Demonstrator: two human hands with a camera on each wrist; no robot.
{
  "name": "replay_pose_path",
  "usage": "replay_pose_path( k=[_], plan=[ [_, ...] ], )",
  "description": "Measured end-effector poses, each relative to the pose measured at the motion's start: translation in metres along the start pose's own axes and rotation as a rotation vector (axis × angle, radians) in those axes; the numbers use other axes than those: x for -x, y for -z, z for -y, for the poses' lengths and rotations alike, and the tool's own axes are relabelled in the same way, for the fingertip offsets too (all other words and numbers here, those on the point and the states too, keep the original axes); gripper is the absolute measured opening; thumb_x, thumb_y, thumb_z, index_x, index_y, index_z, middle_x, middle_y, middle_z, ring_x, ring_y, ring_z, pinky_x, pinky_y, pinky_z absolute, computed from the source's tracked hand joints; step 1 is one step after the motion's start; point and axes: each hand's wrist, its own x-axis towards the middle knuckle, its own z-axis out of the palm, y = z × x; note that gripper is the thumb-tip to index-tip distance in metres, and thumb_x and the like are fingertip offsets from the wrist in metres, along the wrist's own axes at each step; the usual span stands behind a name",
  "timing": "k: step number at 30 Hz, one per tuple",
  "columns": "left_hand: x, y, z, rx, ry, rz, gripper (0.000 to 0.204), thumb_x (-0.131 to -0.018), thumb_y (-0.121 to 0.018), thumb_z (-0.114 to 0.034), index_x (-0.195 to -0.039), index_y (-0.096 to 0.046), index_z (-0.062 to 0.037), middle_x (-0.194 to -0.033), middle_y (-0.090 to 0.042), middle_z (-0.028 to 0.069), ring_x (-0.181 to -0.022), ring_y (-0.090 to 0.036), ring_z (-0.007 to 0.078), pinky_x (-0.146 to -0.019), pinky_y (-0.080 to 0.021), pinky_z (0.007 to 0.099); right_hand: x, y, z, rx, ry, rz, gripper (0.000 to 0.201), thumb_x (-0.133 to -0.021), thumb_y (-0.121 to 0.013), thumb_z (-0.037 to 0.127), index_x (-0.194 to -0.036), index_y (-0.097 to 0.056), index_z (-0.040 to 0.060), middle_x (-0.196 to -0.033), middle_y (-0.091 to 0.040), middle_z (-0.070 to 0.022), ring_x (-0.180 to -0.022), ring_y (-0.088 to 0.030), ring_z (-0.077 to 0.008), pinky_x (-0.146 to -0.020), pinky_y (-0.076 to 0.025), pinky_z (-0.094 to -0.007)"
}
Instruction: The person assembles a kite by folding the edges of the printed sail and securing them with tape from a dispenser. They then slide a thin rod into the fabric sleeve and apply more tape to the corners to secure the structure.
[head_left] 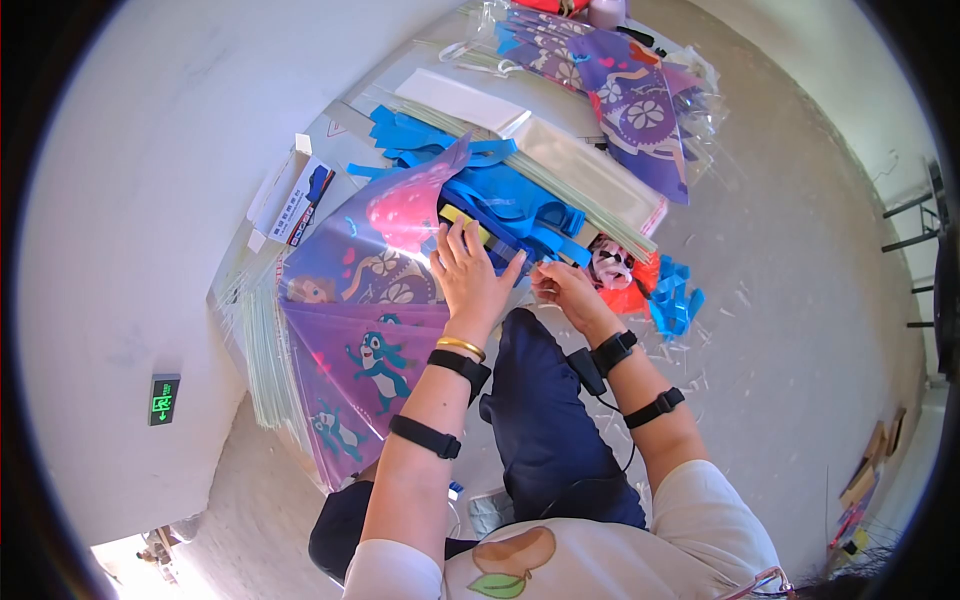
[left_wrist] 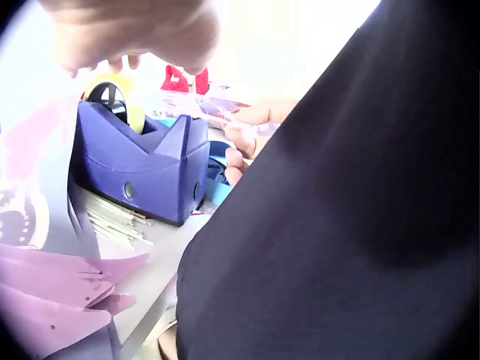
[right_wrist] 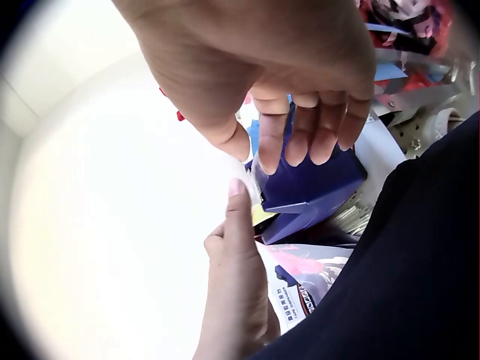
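A dark blue tape dispenser (left_wrist: 142,169) holds a roll with a yellow core (left_wrist: 136,105). My left hand (head_left: 468,285) is over the dispenser (head_left: 507,252), its fingers extended above the roll and the thumb apart. In the right wrist view, the left thumb and hand (right_wrist: 240,285) are beside the dispenser's end. My right hand (head_left: 572,292) is at the dispenser's near right end. Its thumb and index finger pinch what looks like a clear strip of tape (right_wrist: 256,184), while the other fingers (right_wrist: 322,139) hang bent over the blue body.
Purple printed plastic sheets (head_left: 375,350) fan out at left, beside thin pale sticks (head_left: 270,370). Blue straps (head_left: 500,195) lie behind the dispenser, near a white open box (head_left: 590,170). A small carton (head_left: 290,200) stands back left. My dark-trousered knee (head_left: 530,390) is below the hands.
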Motion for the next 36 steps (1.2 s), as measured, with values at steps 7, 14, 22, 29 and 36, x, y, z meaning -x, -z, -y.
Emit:
replay_pose_path(
  k=[7, 14, 22, 29, 36],
  plan=[
    [0.026, 0.023, 0.011, 0.231, 0.018, -0.1, 0.057, -0.089, -0.063, -0.026, -0.136, -0.041, -0.0034, -0.14, -0.041, 0.0154, -0.134, -0.036, 0.0356, -0.109, -0.026, 0.0501, -0.009, -0.003, -0.009, 0.318, 0.219, -0.075, 0.021, -0.088, -0.071, 0.026, -0.087, -0.065, 0.0066, -0.082, -0.065, 0.0009, -0.076, -0.059, -0.0095, -0.07, -0.044, -0.0274],
    [0.109, 0.044, 0.025, 0.285, 0.111, 0.025, 0.054, -0.087, -0.064, -0.02, -0.135, -0.044, -0.0043, -0.139, -0.043, 0.0159, -0.13, -0.04, 0.0352, -0.107, -0.028, 0.0476, -0.019, 0.038, -0.031, 0.621, 0.391, -0.195, 0.017, -0.084, -0.075, 0.018, -0.086, -0.068, 0.0023, -0.071, -0.064, -0.0017, -0.071, -0.061, -0.0119, -0.068, -0.048, -0.0297],
    [0.169, 0.044, 0.043, 0.266, 0.193, 0.111, 0.057, -0.083, -0.066, -0.019, -0.135, -0.045, -0.0072, -0.139, -0.042, 0.0146, -0.127, -0.041, 0.0362, -0.106, -0.029, 0.0471, 0.0, -0.048, 0.058, 1.218, 0.98, 0.015, 0.033, -0.084, -0.064, 0.002, -0.116, -0.06, 0.0069, -0.089, -0.07, -0.0044, -0.087, -0.057, -0.0274, -0.078, -0.046, -0.0369],
    [0.192, 0.057, 0.058, 0.227, 0.293, 0.131, 0.059, -0.082, -0.068, -0.019, -0.134, -0.044, -0.0065, -0.139, -0.041, 0.0141, -0.129, -0.039, 0.0358, -0.106, -0.029, 0.0472, -0.009, -0.054, 0.055, 1.077, 0.716, -0.017, 0.037, -0.081, -0.065, 0.0, -0.112, -0.047, 0.006, -0.08, -0.066, -0.0099, -0.08, -0.06, -0.0304, -0.072, -0.046, -0.0405],
    [0.204, 0.052, 0.054, 0.247, 0.306, 0.154, 0.059, -0.081, -0.067, -0.018, -0.134, -0.045, -0.0066, -0.14, -0.041, 0.0145, -0.129, -0.039, 0.0356, -0.105, -0.03, 0.0475, -0.016, -0.059, 0.068, 0.899, 0.387, 0.05, 0.036, -0.087, -0.062, 0.0, -0.115, -0.041, 0.0048, -0.082, -0.061, -0.0095, -0.075, -0.062, -0.0181, -0.065, -0.048, -0.033]
  ],
)
